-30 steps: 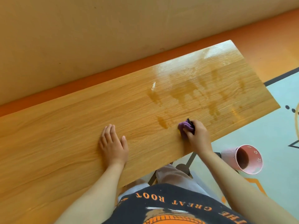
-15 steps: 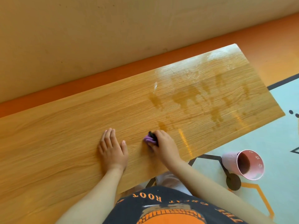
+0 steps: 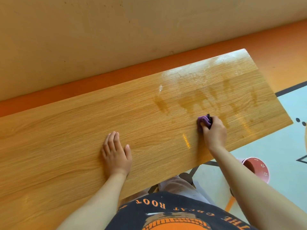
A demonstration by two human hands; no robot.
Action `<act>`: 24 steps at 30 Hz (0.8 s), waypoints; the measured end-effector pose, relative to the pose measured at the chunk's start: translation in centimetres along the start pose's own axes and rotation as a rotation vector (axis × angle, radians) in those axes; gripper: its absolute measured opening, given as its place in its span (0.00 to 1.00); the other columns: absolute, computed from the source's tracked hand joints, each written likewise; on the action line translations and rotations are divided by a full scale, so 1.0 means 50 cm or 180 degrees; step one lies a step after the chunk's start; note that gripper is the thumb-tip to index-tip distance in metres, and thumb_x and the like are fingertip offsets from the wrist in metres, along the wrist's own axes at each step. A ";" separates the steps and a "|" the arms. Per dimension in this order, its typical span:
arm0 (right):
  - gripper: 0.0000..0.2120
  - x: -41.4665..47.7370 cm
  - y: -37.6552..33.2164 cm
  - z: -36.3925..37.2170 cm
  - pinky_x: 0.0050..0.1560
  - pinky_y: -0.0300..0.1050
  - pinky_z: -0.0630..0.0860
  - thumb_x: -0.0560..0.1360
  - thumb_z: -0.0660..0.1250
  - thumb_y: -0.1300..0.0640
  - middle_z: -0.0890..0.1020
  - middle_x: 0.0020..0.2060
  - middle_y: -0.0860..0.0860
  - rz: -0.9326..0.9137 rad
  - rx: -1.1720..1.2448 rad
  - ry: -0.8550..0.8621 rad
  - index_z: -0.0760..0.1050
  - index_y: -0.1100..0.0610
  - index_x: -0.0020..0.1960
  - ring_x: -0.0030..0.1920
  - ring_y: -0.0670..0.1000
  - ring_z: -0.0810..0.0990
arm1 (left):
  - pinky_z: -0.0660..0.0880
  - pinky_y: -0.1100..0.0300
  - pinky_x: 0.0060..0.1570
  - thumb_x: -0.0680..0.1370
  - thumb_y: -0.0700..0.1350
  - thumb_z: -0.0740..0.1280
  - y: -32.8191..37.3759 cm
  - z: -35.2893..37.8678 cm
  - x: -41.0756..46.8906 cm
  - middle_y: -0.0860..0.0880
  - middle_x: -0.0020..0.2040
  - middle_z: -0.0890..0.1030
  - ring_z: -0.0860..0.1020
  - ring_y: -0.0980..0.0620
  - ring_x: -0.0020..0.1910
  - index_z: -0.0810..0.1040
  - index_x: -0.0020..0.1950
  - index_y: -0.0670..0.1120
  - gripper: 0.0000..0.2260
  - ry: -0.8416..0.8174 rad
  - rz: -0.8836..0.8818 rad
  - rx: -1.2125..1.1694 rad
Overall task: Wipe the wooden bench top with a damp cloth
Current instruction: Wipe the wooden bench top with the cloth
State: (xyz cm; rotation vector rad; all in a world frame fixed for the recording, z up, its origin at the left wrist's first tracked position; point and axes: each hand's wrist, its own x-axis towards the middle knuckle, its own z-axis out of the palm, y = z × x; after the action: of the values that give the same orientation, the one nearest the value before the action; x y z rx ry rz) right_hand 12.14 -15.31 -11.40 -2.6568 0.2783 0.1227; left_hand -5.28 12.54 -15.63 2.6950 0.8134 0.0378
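The long wooden bench top [image 3: 66, 133] runs from lower left to upper right. Its right part is shiny with dark damp streaks [image 3: 196, 100]. My right hand [image 3: 214, 131] grips a bunched purple cloth [image 3: 203, 120] and presses it on the wood near the front edge, just below the streaks. My left hand [image 3: 115, 153] lies flat on the dry middle of the top, fingers straight and together, palm down.
A beige wall [image 3: 116, 30] with an orange skirting strip rises right behind the bench. A pink cup [image 3: 259, 168] lies on its side on the pale floor at right, partly hidden by my right forearm. A dark bench leg [image 3: 191, 173] shows under the front edge.
My right hand swept the cloth left toward my left hand, then back right to about where it began, leaving a new wet glint near the front edge. My left hand stayed put.
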 end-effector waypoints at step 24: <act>0.10 0.007 0.007 -0.005 0.44 0.50 0.70 0.73 0.69 0.58 0.78 0.46 0.59 -0.0514 -0.0114 -0.0259 0.74 0.61 0.52 0.47 0.61 0.77 | 0.58 0.46 0.69 0.76 0.52 0.56 0.002 -0.004 0.002 0.43 0.71 0.68 0.63 0.43 0.71 0.66 0.71 0.40 0.26 -0.0060 -0.0076 0.0068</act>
State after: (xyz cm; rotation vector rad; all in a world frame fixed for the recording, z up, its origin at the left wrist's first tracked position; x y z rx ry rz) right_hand 12.41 -15.79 -11.36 -2.6893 0.0350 0.1850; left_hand -5.18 12.55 -15.42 2.7009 0.8450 -0.0018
